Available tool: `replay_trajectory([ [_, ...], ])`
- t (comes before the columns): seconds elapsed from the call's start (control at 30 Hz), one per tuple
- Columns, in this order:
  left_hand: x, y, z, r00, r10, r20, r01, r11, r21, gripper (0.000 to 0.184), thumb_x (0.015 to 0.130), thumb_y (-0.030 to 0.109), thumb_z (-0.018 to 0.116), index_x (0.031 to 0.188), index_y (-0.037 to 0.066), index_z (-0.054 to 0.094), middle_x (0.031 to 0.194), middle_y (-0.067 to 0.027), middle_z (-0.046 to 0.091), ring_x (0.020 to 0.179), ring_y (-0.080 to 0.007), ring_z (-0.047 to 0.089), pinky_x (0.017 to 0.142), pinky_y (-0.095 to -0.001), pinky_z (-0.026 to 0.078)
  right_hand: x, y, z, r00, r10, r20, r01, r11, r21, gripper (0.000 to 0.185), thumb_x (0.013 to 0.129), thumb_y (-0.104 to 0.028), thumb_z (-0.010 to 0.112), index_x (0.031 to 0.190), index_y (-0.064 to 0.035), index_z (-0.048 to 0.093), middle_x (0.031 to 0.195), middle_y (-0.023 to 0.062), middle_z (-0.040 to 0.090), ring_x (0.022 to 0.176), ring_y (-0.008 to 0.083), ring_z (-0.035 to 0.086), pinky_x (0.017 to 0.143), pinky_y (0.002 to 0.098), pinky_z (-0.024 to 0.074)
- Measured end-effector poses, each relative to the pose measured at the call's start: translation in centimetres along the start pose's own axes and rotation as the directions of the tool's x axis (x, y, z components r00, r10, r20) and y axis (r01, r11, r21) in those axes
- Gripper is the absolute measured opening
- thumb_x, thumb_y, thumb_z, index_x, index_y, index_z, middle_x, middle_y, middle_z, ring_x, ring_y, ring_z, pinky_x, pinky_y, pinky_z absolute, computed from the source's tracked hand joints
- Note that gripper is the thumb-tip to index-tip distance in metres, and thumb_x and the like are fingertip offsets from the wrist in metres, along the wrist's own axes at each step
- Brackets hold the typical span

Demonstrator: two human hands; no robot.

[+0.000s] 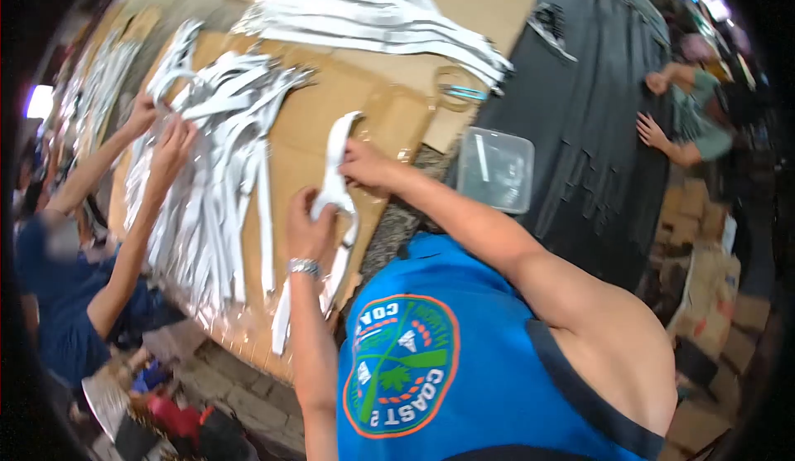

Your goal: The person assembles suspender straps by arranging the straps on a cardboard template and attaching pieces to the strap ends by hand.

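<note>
A white strap (334,183) runs between my two hands above the cardboard-covered table. My left hand (311,225) is closed on the strap's lower part, with a metal watch band on that wrist. Just up and to the right, my right hand (364,165) pinches the strap's edge. The strap's upper end curls above my right hand, and its tails hang down past my left hand. To the left lies a pile of white straps (219,171) on cardboard and clear plastic.
More white straps (373,14) lie at the top. A clear plastic box (495,169) and tape roll (455,88) sit at right, beside black material (580,121). At left a person (62,295) handles straps; another person (708,117) is at far right.
</note>
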State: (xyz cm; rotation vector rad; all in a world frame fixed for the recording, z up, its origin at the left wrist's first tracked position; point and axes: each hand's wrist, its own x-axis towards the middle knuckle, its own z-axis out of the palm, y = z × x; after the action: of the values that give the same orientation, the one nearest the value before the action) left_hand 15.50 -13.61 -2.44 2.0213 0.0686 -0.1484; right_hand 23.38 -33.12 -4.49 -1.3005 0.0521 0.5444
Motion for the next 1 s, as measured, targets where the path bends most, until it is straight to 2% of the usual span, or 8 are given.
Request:
replay_trajectory([
  [0.03,0.0,0.2,-0.6,0.997,-0.046,0.065,0.052,0.995,-0.088,0.048,0.088,0.014,0.068,0.13,-0.003,0.053,0.126,-0.0181,0.061,0.113,-0.0252,0.061,0.098,-0.0371,0.048,0.2,0.3,0.0,1.0,0.018,0.013,-0.018,1.0,-0.003,0.03,0.083,-0.001,0.063,0.112,0.0002,0.058,0.087,0.0078,0.067,0.069,0.0156,0.064,0.052,0.0299,0.0507],
  [0.17,-0.2,2.4,-2.1,0.968,-0.137,0.21,0.173,0.971,-0.162,0.034,0.094,0.01,0.063,0.124,-0.005,0.058,0.111,-0.0115,0.067,0.098,-0.0158,0.064,0.087,-0.0302,0.052,0.3,0.1,0.7,1.0,0.029,0.003,-0.029,1.0,-0.011,0.026,0.085,-0.001,0.063,0.111,-0.0013,0.057,0.084,0.0071,0.066,0.067,0.0159,0.064,0.052,0.0293,0.0499],
  [0.43,0.0,5.1,-1.6,0.951,-0.215,0.225,0.275,0.917,-0.289,0.029,0.092,0.006,0.066,0.118,-0.005,0.061,0.103,-0.0104,0.07,0.088,-0.012,0.066,0.074,-0.025,0.054,-1.6,-1.8,0.8,0.998,0.054,0.044,-0.059,0.99,0.129,0.023,0.087,0.0,0.059,0.11,-0.0015,0.057,0.087,0.0071,0.065,0.068,0.0141,0.063,0.051,0.0256,0.0486],
  [0.57,0.1,4.4,-1.4,0.962,-0.186,0.2,0.244,0.914,-0.324,0.031,0.091,0.004,0.066,0.12,-0.007,0.061,0.101,-0.0101,0.071,0.084,-0.0105,0.065,0.073,-0.0243,0.053,-2.1,-2.3,0.0,0.998,0.063,0.026,-0.061,0.996,-0.063,0.032,0.087,-0.007,0.064,0.116,-0.0007,0.052,0.088,0.0091,0.066,0.072,0.016,0.064,0.059,0.0304,0.0525],
  [0.6,0.0,4.4,-1.3,0.97,-0.17,0.172,0.224,0.9,-0.373,0.031,0.09,0.002,0.066,0.12,-0.007,0.06,0.099,-0.0092,0.071,0.083,-0.01,0.065,0.072,-0.0238,0.052,-1.5,-0.2,-0.4,0.99,-0.119,-0.073,0.105,0.98,-0.17,0.04,0.086,-0.011,0.066,0.121,-0.0001,0.051,0.088,0.0107,0.065,0.081,0.0183,0.065,0.07,0.0338,0.0538],
  [0.67,-0.1,3.9,-1.2,0.978,-0.179,0.109,0.205,0.921,-0.33,0.03,0.09,0.001,0.066,0.119,-0.006,0.061,0.097,-0.0086,0.071,0.083,-0.0101,0.065,0.072,-0.0232,0.052,-3.2,-1.9,0.0,0.935,-0.299,-0.193,0.167,0.847,-0.506,0.031,0.09,-0.011,0.063,0.118,0.0004,0.055,0.093,0.0079,0.064,0.085,0.0137,0.063,0.073,0.0283,0.0514],
  [0.87,-0.7,5.1,0.0,0.986,-0.163,0.021,0.163,0.948,-0.272,0.028,0.088,0.002,0.068,0.115,-0.004,0.063,0.091,-0.0093,0.072,0.079,-0.0104,0.066,0.07,-0.0246,0.053,-7.2,-4.0,1.1,0.948,-0.311,0.067,0.262,0.644,-0.719,0.033,0.09,-0.017,0.062,0.119,-0.0013,0.065,0.092,0.0137,0.063,0.084,0.026,0.062,0.077,0.0364,0.05],
  [1.0,-1.0,5.2,1.1,0.995,-0.103,0.019,0.105,0.981,-0.161,0.032,0.088,0.004,0.069,0.119,-0.003,0.061,0.094,-0.0082,0.071,0.084,-0.0116,0.066,0.074,-0.0248,0.053,-7.8,-2.0,1.7,0.929,-0.361,0.081,0.295,0.589,-0.752,0.032,0.088,-0.017,0.059,0.116,-0.0043,0.069,0.103,0.0197,0.064,0.098,0.0375,0.062,0.084,0.044,0.0501],
])
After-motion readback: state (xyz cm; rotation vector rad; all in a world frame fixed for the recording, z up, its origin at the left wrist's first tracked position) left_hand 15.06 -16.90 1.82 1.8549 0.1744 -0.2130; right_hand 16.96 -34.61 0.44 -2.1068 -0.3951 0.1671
